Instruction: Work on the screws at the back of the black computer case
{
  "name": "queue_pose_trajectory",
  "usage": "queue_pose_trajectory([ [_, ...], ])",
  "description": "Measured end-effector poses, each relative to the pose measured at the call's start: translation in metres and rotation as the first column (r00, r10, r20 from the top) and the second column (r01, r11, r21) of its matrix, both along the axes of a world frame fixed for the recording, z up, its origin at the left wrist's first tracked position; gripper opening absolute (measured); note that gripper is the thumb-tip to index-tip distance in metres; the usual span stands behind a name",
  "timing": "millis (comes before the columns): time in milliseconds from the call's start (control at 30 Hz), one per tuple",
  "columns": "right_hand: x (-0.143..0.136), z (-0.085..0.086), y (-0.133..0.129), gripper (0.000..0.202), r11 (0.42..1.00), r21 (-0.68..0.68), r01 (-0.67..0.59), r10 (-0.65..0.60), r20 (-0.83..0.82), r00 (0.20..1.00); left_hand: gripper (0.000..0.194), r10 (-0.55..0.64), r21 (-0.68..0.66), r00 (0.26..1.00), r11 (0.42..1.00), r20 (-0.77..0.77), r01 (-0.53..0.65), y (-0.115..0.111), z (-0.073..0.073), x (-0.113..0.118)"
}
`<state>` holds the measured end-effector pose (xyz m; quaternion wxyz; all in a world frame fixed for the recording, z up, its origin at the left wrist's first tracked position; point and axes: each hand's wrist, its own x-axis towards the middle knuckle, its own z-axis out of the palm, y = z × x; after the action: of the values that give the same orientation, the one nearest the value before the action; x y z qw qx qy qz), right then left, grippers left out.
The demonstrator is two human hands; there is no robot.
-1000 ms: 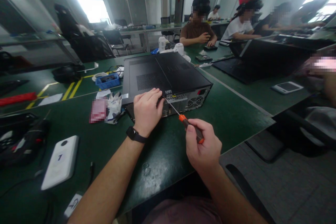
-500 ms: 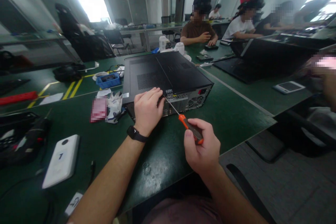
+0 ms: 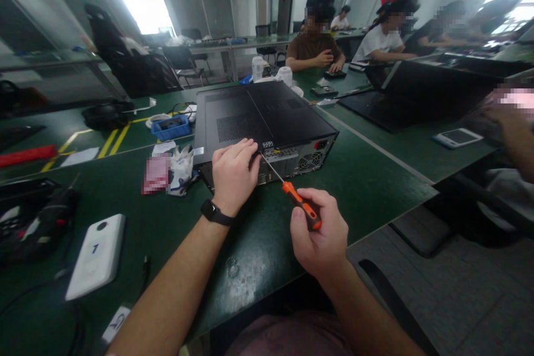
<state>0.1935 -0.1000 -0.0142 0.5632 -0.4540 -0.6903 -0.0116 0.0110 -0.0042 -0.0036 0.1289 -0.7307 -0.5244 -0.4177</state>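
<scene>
Overall, table: green, worn, with its near edge close to the person. Table [image 3: 375,178] carries the case flat; a hard sideways push could, in my judgement, skid it over the smooth top.

Computer case [image 3: 254,108]: black, lying on its broad side towards the middle of the table, fan grille [image 3: 309,161] and ports on the side nearest the person. Judged risk is a scratched panel if the driver slips.

Blue tray [image 3: 171,131]: beside the case, on its left, dark small parts inside. A jolt from the case could tip it, though the gap makes this unlikely.

Left hand [image 3: 236,172]: fingers close together and bent over the near top edge of the case. Whether they pinch anything is hidden; cannot tell. Thumb is near the driver's tip, so a slip could jab it.

Right hand [image 3: 323,239]: fingers wrapped round the handle, thumb along it. A loose wrist could let the shaft wander.

Screwdriver [image 3: 292,192]: orange and dark handle, shaft slanting up to the back edge of the case. Off-line pressure could make it skate.

Tip: beside the left thumb; seating not visible. Poor seating, if present, could chew a screw head or drop a screw inside.
</scene>
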Motion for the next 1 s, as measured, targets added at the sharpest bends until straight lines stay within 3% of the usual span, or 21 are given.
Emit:
queue_pose_trajectory([
  [333,0.0008,0.0005,0.0,0.019,1.0,-0.024,0.019,-0.019,-0.018,1.0,0.02,-0.001,-0.01,1.0,1.0,0.009,0.001,0.0006,0.0001,0.0004],
  [700,0.0006,0.0009,0.0037,0.014,0.998,0.035,0.046,-0.046,-0.004,0.999,0.02,-0.007,0.011,1.0,1.0,0.005,0.007,0.001,-0.0013,-0.0001],
  [1000,0.0003,0.0013,0.004,0.019,0.999,0.04,0.026,-0.026,-0.001,1.0,0.02,-0.014,0.001,1.0,1.0,0.021,0.014,0.0005,-0.0006,0.0003],
])
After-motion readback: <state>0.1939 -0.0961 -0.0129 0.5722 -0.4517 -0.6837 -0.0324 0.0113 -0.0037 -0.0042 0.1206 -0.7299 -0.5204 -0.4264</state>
